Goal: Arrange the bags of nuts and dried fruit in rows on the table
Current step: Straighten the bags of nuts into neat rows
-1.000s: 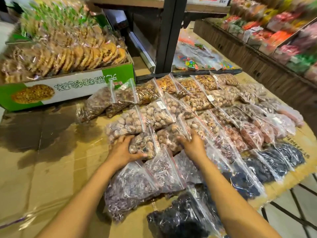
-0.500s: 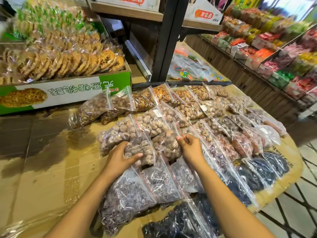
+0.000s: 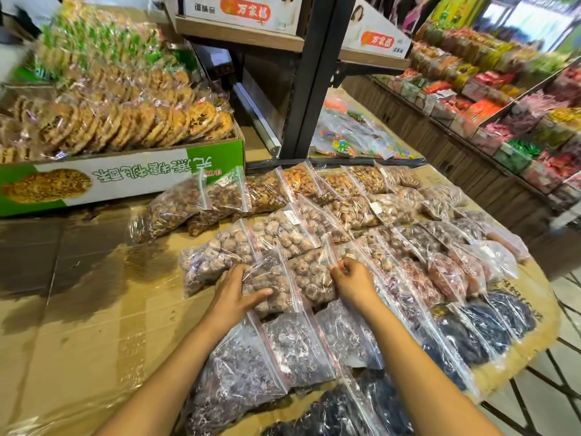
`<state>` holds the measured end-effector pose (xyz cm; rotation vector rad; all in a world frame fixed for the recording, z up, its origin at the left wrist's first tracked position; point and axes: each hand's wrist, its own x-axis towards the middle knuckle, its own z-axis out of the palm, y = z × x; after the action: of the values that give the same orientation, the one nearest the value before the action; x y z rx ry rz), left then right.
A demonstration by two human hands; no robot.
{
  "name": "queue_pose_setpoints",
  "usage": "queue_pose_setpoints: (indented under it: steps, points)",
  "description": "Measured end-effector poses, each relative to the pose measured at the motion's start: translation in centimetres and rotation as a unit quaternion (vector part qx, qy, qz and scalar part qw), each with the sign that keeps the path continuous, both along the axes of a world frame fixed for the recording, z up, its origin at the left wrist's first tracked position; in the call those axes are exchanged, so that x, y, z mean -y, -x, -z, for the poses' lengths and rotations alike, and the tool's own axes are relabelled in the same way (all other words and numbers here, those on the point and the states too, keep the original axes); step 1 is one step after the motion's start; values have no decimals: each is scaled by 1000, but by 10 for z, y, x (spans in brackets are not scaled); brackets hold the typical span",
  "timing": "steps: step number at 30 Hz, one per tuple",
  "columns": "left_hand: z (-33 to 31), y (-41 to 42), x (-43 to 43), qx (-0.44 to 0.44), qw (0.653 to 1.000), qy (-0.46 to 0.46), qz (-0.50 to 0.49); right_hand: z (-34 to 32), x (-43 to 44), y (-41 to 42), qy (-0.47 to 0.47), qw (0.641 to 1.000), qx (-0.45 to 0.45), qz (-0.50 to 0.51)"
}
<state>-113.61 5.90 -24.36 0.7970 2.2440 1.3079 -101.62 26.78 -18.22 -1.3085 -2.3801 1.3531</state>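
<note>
Several clear zip bags of nuts and dried fruit lie in overlapping rows on the cardboard-covered table (image 3: 78, 347). My left hand (image 3: 234, 291) rests on the left side of a bag of pale round dried fruit (image 3: 273, 287), thumb across its front. My right hand (image 3: 353, 280) pinches the top edge of the neighbouring bag of the same fruit (image 3: 311, 275). Bags of dark purple pieces (image 3: 242, 369) lie under my forearms. Black dried-fruit bags (image 3: 484, 328) sit at the right.
A green-and-white box of wrapped round biscuits (image 3: 119, 171) stands at the back left. A black shelf post (image 3: 311, 80) rises behind the rows. Bags of coloured sweets (image 3: 352, 136) lie past it. A display of packaged snacks (image 3: 503, 99) runs along the right.
Both hands stay on the same two bags of pale round fruit. My view has lifted, showing more of the shelf and the right-hand display.
</note>
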Motion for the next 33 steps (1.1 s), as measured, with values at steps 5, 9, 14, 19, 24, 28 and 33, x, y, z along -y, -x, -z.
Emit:
queue_pose_setpoints:
  steps: [5, 9, 14, 19, 24, 28, 33]
  points:
    - [-7, 8, 2, 3, 992, 89, 93, -19, -2, 25, -86, 996, 2, 31]
    - [-32, 11, 15, -37, 999, -9, -25, -26, -2, 56, -110, 994, -24, 10]
    - [-27, 76, 33, -75, 986, 68, -129, -18, -2, 97, -85, 995, 1, -45]
    - [5, 111, 36, -35, 975, 217, -8, -5, -8, 114, 81, 997, -6, 4]
    - [18, 108, 31, -3, 991, 102, -89, -13, -9, 127, 44, 998, -39, -22]
    - [15, 92, 17, 0, 985, -20, -171, -14, -5, 134, 40, 984, -173, 19]
    - [14, 99, -9, -31, 993, 47, -104, -6, -17, 132, 20, 983, -179, -19]
